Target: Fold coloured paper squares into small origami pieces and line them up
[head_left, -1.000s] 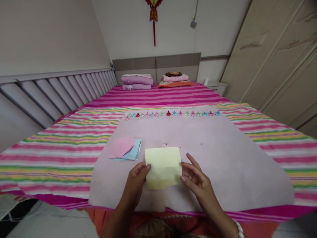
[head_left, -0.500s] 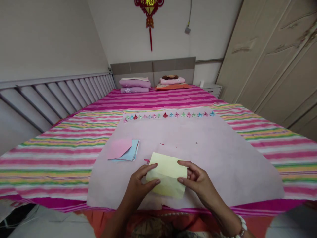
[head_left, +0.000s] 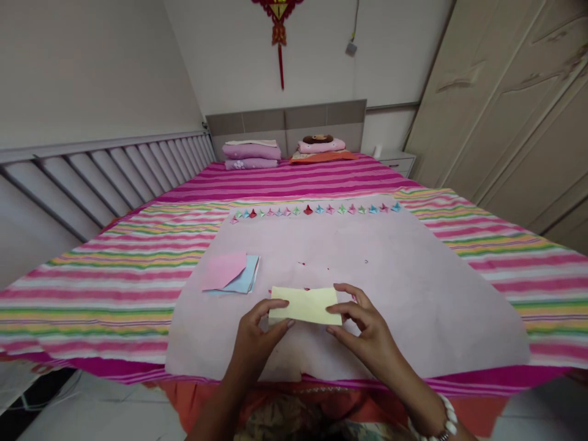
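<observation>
A pale yellow sheet of paper [head_left: 304, 304], folded into a wide, narrow strip, is held up in front of me above a large light sheet [head_left: 390, 300]. My left hand [head_left: 261, 327] pinches its left end between thumb and fingers. At the right end, my right hand [head_left: 361, 321] grips it the same way, with the index finger lifted along the upper corner. Left of my hands lies a small stack of blue paper [head_left: 244, 278] with a pink sheet [head_left: 224, 271] on top.
Several small folded paper pieces [head_left: 308, 209] in red, blue, green and pink form a row along the light sheet's far edge. Tiny red scraps lie near the yellow paper. Beyond are a striped bedspread [head_left: 114, 269], folded bedding [head_left: 252, 152] and a side rail [head_left: 114, 160].
The yellow paper was a larger sheet with its lower half hanging toward me; now it shows as a narrow folded strip. Both hands have kept hold, and my right index finger has lifted.
</observation>
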A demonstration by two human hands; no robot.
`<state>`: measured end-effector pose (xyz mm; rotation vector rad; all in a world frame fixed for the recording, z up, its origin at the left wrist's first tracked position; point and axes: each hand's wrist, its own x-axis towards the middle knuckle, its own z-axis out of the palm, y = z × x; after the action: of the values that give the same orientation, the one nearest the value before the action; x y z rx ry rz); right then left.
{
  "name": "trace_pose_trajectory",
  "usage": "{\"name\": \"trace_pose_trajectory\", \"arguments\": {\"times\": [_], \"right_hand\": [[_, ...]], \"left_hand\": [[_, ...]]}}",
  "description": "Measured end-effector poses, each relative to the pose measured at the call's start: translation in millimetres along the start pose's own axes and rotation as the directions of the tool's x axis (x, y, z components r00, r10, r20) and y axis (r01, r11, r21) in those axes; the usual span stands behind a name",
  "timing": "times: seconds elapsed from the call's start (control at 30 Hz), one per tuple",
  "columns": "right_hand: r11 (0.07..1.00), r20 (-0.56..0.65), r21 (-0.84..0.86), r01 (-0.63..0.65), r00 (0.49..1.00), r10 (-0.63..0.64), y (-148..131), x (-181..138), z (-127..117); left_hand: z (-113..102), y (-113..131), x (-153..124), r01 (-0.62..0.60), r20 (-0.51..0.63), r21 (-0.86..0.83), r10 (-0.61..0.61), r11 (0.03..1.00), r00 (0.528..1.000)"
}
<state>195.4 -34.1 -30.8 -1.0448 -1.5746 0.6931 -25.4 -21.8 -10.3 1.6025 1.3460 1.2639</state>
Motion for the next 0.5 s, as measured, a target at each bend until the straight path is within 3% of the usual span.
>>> {"name": "trace_pose_trajectory", "arguments": {"times": [0.13, 0.23, 0.37, 0.5], "right_hand": [[0.996, 0.017, -0.083, 0.020, 1.000, -0.019, -4.0, 2.6, -2.0], [0.996, 0.010, -0.088, -0.025, 1.000, 0.026, -5.8, 4.7, -2.0], [0.995, -0.017, -0.046, -0.086, 0.996, 0.085, -0.4, 6.4, 0.7], [0.965, 0.015, 0.112, -0.239, 0.971, 0.239, 13.7, 5.1, 5.6]], "left_hand": [[-0.9, -3.1, 1.2, -0.108, -0.007, 0.038, 0.108, 0.993, 0.994], [-0.6, -6.7, 1.9, -0.103, -0.026, 0.042, 0.104, 0.994, 0.994], [-0.3, -9.3, 2.4, 0.046, 0.007, -0.090, -0.046, 0.995, 0.999], [-1.2, -11.7, 2.4, 0.241, 0.026, -0.338, -0.247, 0.910, 0.969]]}}
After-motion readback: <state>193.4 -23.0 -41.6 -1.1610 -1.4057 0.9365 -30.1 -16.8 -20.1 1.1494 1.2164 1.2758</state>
